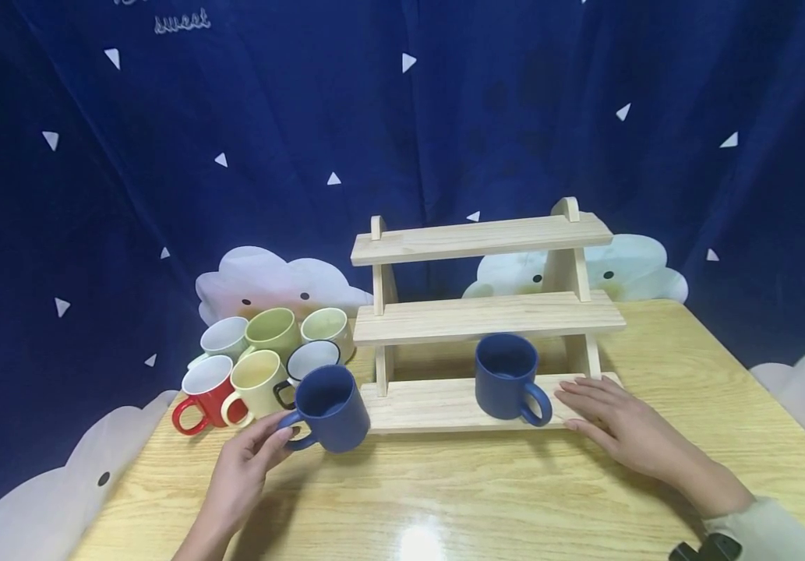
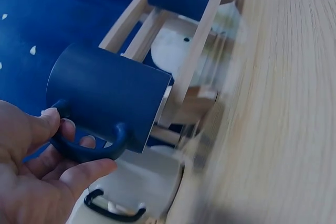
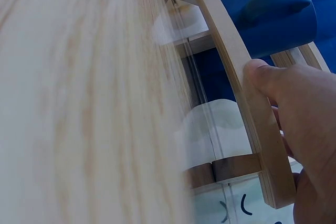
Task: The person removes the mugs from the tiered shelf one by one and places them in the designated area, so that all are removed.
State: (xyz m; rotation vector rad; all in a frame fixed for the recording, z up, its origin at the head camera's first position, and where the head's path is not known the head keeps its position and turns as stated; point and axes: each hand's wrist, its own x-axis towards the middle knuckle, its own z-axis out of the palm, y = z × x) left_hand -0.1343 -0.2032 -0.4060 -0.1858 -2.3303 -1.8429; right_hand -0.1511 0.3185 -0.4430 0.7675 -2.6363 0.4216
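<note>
My left hand [image 1: 246,466] pinches the handle of a blue mug [image 1: 334,411], held upright just left of the wooden rack's lowest shelf. In the left wrist view the thumb and fingers of that hand [image 2: 37,166] grip the handle of the mug [image 2: 105,95]. A second blue mug [image 1: 506,375] stands on the lowest shelf [image 1: 423,407], its handle toward the front right. Beside it, my right hand [image 1: 619,425] rests on the shelf's right end with fingers extended. The right wrist view shows the thumb of this hand [image 3: 310,108] against the front edge of the shelf board [image 3: 236,72].
Left of the rack stand several mugs: a red one [image 1: 216,388], a cream one [image 1: 259,382], a green one [image 1: 273,333], and a white one with a black handle [image 1: 312,360]. The rack's middle shelf [image 1: 486,316] and top shelf [image 1: 479,238] rise in steps behind. A dark blue curtain [image 1: 402,132] hangs behind the table [image 1: 486,491].
</note>
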